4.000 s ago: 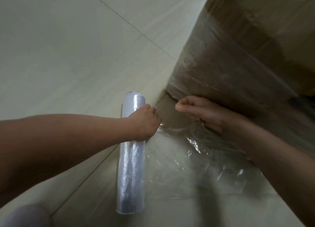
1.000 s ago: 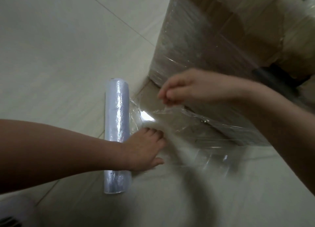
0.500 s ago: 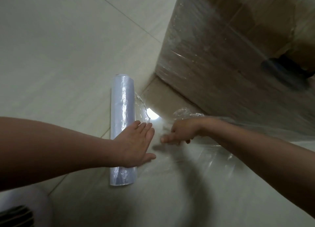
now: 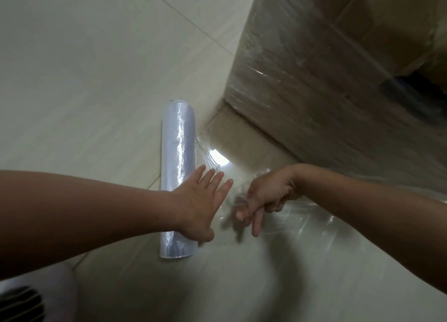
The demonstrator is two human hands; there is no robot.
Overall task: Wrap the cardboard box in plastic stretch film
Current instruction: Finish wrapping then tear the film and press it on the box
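Head view, looking down at the tiled floor [image 4: 84, 80]. I see the left hand [image 4: 198, 208] lying flat and wide across the lower half of the stretch film roll [image 4: 177, 147]. Its fingers are straight and now spread apart, where half a second ago they lay close together. The roll itself has not shifted and lies on the floor near the bottom corner of the cardboard box [image 4: 314, 80]. The box stands at upper right, its near face already covered in film, with a dark handle hole [image 4: 416, 97] showing through. The right hand [image 4: 268, 193] has moved a little toward me from its earlier spot: two fingers point down at the loose film sheet [image 4: 319, 227] spread over the floor, and the others curl in. Blur keeps me from telling whether it pinches the film. A white vented object [image 4: 31, 297] sits at lower left.
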